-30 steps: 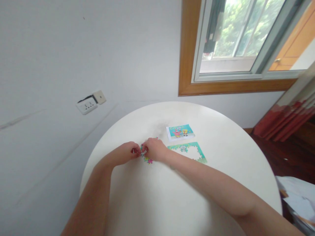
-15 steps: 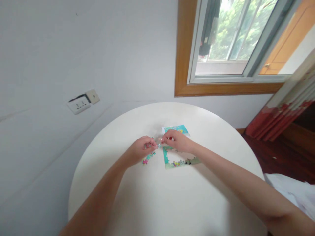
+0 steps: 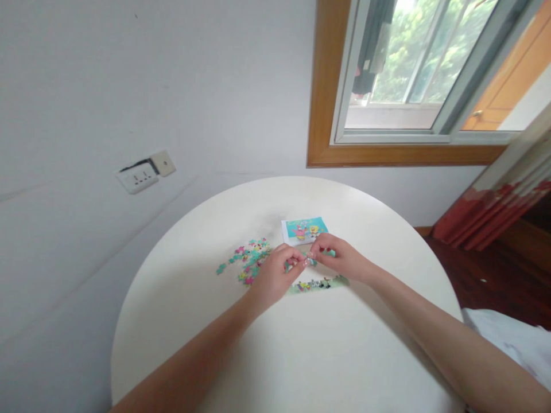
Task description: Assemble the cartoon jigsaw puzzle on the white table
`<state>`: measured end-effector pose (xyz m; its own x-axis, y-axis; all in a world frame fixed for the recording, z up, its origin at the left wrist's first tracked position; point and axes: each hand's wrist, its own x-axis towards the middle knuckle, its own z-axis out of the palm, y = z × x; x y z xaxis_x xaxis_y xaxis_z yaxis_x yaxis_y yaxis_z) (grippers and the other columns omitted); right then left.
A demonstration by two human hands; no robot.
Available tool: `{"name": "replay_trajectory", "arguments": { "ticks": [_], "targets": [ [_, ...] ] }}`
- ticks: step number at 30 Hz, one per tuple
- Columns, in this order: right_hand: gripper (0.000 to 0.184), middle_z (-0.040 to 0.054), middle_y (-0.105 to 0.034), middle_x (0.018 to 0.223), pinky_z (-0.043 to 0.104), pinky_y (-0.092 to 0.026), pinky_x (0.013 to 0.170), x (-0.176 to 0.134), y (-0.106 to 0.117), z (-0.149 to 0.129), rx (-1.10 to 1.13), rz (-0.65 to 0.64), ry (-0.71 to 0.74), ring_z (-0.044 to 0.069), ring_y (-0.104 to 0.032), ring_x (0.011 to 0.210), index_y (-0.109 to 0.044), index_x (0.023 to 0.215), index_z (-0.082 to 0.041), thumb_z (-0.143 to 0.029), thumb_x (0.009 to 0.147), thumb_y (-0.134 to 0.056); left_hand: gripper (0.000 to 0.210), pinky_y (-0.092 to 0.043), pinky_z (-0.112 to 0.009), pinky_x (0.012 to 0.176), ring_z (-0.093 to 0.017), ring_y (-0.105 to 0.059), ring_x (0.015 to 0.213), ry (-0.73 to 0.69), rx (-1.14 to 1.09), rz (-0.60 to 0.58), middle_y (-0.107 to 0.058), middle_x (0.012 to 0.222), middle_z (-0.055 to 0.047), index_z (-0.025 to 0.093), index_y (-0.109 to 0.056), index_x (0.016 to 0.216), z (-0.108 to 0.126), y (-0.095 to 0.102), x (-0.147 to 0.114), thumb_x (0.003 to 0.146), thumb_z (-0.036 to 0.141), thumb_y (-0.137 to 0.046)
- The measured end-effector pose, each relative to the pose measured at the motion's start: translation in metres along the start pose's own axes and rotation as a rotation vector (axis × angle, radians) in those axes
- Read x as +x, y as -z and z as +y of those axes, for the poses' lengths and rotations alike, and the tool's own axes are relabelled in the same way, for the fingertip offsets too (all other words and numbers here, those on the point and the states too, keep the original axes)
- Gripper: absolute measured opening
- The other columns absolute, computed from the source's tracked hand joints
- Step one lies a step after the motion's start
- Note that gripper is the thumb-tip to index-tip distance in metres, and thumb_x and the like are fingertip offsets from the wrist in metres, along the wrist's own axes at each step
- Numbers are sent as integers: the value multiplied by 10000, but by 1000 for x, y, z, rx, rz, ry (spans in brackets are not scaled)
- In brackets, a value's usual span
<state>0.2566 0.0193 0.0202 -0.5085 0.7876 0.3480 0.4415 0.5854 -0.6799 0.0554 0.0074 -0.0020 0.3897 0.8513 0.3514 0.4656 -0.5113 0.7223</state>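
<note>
Head: hands [image 3: 274, 274] [image 3: 342, 259] perhaps touch above puzzle frame [image 3: 313, 285], well inside table edge [image 3: 293, 179]

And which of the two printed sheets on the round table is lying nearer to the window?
The picture card, with a white margin along its left edge; the puzzle frame is the farther one.

Scattered on round white desk [image 3: 327, 344]: colourful puzzle pieces [image 3: 247, 268]. Farther back, to right: cartoon picture card [image 3: 305, 231]. Just nearer: partly hidden puzzle board [image 3: 310, 285].
</note>
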Motion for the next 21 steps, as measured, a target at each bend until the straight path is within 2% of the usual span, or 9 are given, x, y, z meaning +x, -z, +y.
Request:
{"name": "replay_trajectory", "arguments": {
  "ticks": [3,10,14,21],
  "targets": [
    [216,21,-592,740,270,-428,766,-4,-4,5,-73,-4,-31,144,-547,774,-609,718,-175,-272,894,-530,152,-454,-275,726,-158,-567,787,-44,36,-31,-607,831,-31,179,-647,834,-6,-3,-1,891,261,-532],
    [134,53,-624,845,309,-394,828,-8,-9,20,-363,37,-159,182,-541,868,-682,760,-180,-195,840,-575,254,-423,-404,938,-224,-531,1019,-242,328,-59,-621,1023,-75,198,-641,1092,-21,1,-4,903,167,-475],
    [131,58,-618,932,315,-378,842,-9,-10,21,-432,5,-202,187,-522,913,-696,803,-189,-204,834,-569,322,-413,-412,996,-218,-513,1100,-279,320,-88,-623,1120,-75,209,-618,1156,-27,1,-5,907,122,-434],
    [121,50,-599,953,332,-342,821,-9,-17,18,-487,-17,-221,203,-485,960,-689,814,-207,-240,839,-575,342,-412,-438,1032,-228,-503,1167,-309,344,-151,-604,1221,-84,233,-614,1206,-28,-5,-8,927,151,-434]
  ]
}}
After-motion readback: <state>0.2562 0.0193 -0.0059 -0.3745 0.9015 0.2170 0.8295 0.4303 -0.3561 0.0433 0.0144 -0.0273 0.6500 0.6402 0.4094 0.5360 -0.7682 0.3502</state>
